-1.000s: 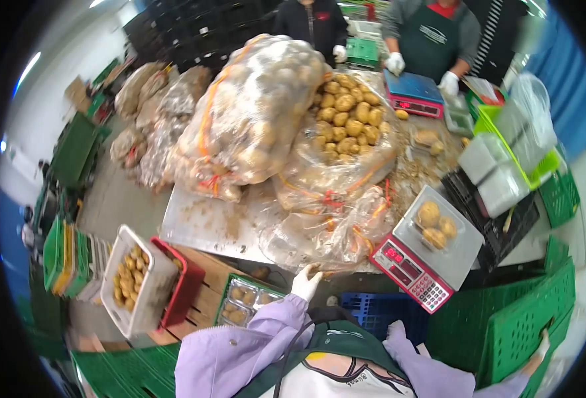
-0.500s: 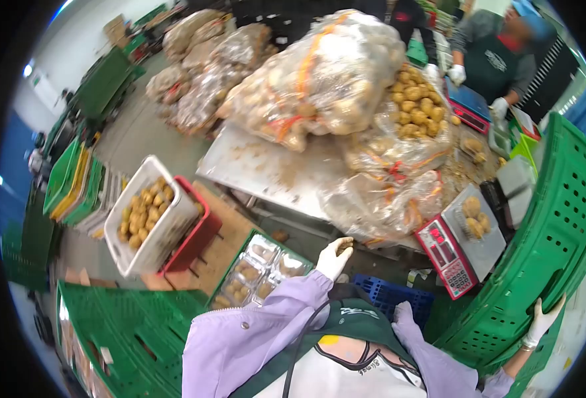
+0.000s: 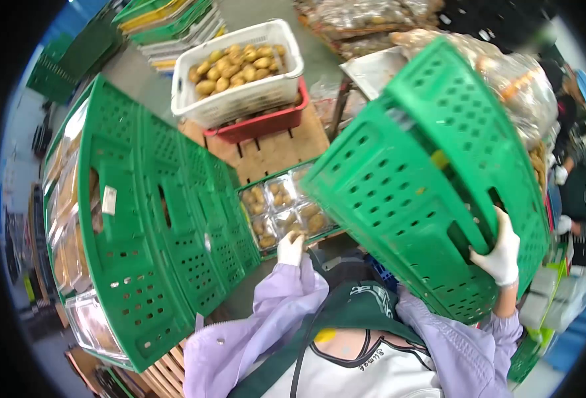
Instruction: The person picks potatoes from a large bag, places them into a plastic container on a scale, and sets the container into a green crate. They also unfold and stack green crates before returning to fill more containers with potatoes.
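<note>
My right hand [image 3: 500,255], in a white glove, is hooked into the handle slots of empty-looking green plastic crates [image 3: 372,179]. They are tilted up on edge, one against the other, in front of me to the right. My left hand [image 3: 291,248], gloved with soiled fingertips, has its fingers curled at the near rim of a low green crate. Clear packs of potatoes [image 3: 281,194] lie in rows in that crate. The tilted crates overlap its right side in this view. What the left fingers hold, if anything, I cannot make out.
A white basket of potatoes [image 3: 236,69] sits in a red crate [image 3: 260,123] on a wooden board [image 3: 273,156]. Stacked green crates [image 3: 174,219] with packs stand on my left. Wrapped potato sacks [image 3: 518,86] rest on the table behind; a person [image 3: 581,179] is at far right.
My right hand has swung the green crates from the far right to the front. The left hand has come to the low crate's rim. My view has turned left and downward.
</note>
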`<state>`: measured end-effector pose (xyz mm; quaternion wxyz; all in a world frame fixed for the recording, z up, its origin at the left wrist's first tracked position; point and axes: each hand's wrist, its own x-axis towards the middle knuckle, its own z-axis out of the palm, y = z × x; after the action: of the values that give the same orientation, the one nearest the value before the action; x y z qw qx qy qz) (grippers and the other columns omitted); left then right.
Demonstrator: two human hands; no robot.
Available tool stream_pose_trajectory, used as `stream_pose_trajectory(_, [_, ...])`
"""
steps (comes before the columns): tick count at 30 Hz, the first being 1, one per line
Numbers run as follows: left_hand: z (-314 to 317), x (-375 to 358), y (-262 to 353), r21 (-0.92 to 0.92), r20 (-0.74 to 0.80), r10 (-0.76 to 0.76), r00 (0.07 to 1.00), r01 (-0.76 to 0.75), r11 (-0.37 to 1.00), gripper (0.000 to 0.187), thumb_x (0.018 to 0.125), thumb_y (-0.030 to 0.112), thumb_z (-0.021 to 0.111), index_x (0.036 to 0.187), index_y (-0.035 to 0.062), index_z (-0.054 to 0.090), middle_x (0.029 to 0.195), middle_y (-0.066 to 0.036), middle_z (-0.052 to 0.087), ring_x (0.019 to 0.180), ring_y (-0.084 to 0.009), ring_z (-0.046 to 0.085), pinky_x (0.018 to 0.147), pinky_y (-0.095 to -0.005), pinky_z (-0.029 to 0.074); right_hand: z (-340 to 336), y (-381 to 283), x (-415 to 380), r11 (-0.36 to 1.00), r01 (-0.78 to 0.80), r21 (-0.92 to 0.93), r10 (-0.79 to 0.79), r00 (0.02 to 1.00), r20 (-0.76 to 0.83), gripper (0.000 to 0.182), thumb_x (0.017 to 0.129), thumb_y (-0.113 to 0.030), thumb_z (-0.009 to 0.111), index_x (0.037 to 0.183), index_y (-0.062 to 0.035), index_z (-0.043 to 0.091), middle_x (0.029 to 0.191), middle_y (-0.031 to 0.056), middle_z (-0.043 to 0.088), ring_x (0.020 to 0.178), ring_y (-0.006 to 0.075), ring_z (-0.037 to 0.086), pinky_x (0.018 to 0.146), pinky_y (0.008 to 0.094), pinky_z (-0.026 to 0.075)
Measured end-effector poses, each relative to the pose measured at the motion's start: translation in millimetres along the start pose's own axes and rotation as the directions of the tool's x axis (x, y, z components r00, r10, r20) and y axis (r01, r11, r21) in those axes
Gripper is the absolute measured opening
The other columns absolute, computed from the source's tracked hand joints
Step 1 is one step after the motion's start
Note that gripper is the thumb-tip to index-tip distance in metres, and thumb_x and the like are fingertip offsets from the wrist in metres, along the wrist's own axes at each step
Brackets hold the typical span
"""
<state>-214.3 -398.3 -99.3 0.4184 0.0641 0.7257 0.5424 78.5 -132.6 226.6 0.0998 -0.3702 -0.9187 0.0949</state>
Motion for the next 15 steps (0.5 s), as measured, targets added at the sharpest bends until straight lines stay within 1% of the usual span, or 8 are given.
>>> stream_pose_trajectory(1, [-20.9, -3.7, -19.9, -0.135, -0.077, -0.133, 0.988, 0.121, 0.983, 0.017, 0.089, 0.014, 0.053, 0.094, 0.0006, 0.062, 0.081, -0.007, 0.065, 0.061, -0.0121, 0.058, 0.053, -0.0236, 0.045, 20.8, -12.3, 24.7, 0.999, 0.029, 0.027, -0.031, 0.994, 0.1, 0.077, 0.053, -0.018, 0.072, 0.123, -0.0007, 0.044, 0.11, 0.0187, 0.057, 0.093, 0.0336, 0.06, 0.079, 0.0361, 0.05])
stream_pose_trajectory(2, [-40.0, -14.9, -23.5, -0.15, -0.149, -0.184, 0.972, 0.161, 0.975, 0.018, 0.09, 0.016, 0.054, 0.095, 0.0014, 0.062, 0.079, -0.006, 0.064, 0.059, -0.0118, 0.057, 0.052, -0.0234, 0.045, 43.7, -25.7, 47.5, 0.997, 0.054, 0.054, -0.063, 0.978, 0.199, 0.079, 0.052, -0.022, 0.073, 0.123, -0.0013, 0.044, 0.111, 0.0197, 0.056, 0.093, 0.0352, 0.059, 0.078, 0.0374, 0.05])
stream_pose_trajectory(4, [-77.6, -28.6, -71.7, -0.214, -0.226, -0.237, 0.945, 0.189, 0.958, 0.018, 0.09, 0.018, 0.054, 0.096, 0.0023, 0.061, 0.078, -0.005, 0.064, 0.056, -0.0113, 0.056, 0.05, -0.0232, 0.046, 90.5, -49.3, 87.0, 0.973, 0.219, 0.079, -0.233, 0.922, 0.31, 0.081, 0.053, -0.028, 0.072, 0.124, -0.002, 0.044, 0.112, 0.0206, 0.055, 0.094, 0.0353, 0.059, 0.08, 0.0387, 0.049])
stream_pose_trajectory(6, [-95.4, -51.0, -79.7, -0.286, -0.327, -0.356, 0.875, 0.268, 0.92, 0.017, 0.09, 0.018, 0.055, 0.097, 0.004, 0.061, 0.077, -0.004, 0.063, 0.053, -0.0107, 0.055, 0.047, -0.0233, 0.046, 152.8, -68.1, 119.6, 0.924, 0.321, 0.208, -0.378, 0.85, 0.367, 0.083, 0.052, -0.03, 0.072, 0.125, -0.002, 0.042, 0.114, 0.0213, 0.054, 0.093, 0.0363, 0.059, 0.08, 0.0399, 0.049])
stream_pose_trajectory(7, [-102.4, -56.1, -98.1, -0.297, -0.365, -0.331, 0.87, 0.229, 0.927, 0.016, 0.09, 0.018, 0.055, 0.098, 0.0052, 0.061, 0.076, -0.004, 0.063, 0.051, -0.0101, 0.054, 0.044, -0.023, 0.045, 182.9, -78.6, 134.3, 0.904, 0.357, 0.234, -0.425, 0.81, 0.404, 0.081, 0.053, -0.028, 0.072, 0.124, -0.0031, 0.042, 0.111, 0.0197, 0.055, 0.091, 0.0353, 0.059, 0.078, 0.0391, 0.05])
stream_pose_trajectory(10, [-107.6, -70.5, -101.5, -0.421, -0.386, -0.419, 0.822, 0.247, 0.873, 0.018, 0.092, 0.018, 0.053, 0.102, 0.0053, 0.06, 0.078, -0.004, 0.064, 0.052, -0.0096, 0.055, 0.046, -0.0214, 0.045, 279.2, -105.0, 164.9, 0.863, 0.399, 0.308, -0.504, 0.684, 0.528, 0.079, 0.053, -0.027, 0.073, 0.122, -0.0037, 0.043, 0.106, 0.0184, 0.055, 0.089, 0.0345, 0.059, 0.076, 0.0385, 0.05])
stream_pose_trajectory(12, [-107.8, -68.6, -112.6, -0.451, -0.415, -0.421, 0.807, 0.22, 0.865, 0.015, 0.09, 0.014, 0.056, 0.102, 0.0059, 0.059, 0.077, -0.002, 0.062, 0.053, -0.0071, 0.052, 0.046, -0.0194, 0.041, 344.3, -115.5, 170.1, 0.799, 0.496, 0.34, -0.599, 0.598, 0.533, 0.082, 0.053, -0.027, 0.074, 0.123, -0.0025, 0.04, 0.102, 0.0184, 0.055, 0.085, 0.0351, 0.06, 0.073, 0.0389, 0.05])
stream_pose_trajectory(15, [-105.1, -59.6, -146.0, -0.402, -0.46, -0.419, 0.783, 0.236, 0.884, 0.02, 0.091, 0.014, 0.055, 0.107, 0.003, 0.058, 0.082, -0.004, 0.064, 0.057, -0.0068, 0.053, 0.051, -0.0192, 0.043, 416.9, -142.8, 186.5, 0.791, 0.547, 0.275, -0.571, 0.499, 0.652, 0.076, 0.057, -0.023, 0.074, 0.122, -0.003, 0.041, 0.102, 0.0165, 0.054, 0.087, 0.0339, 0.059, 0.074, 0.0413, 0.05])
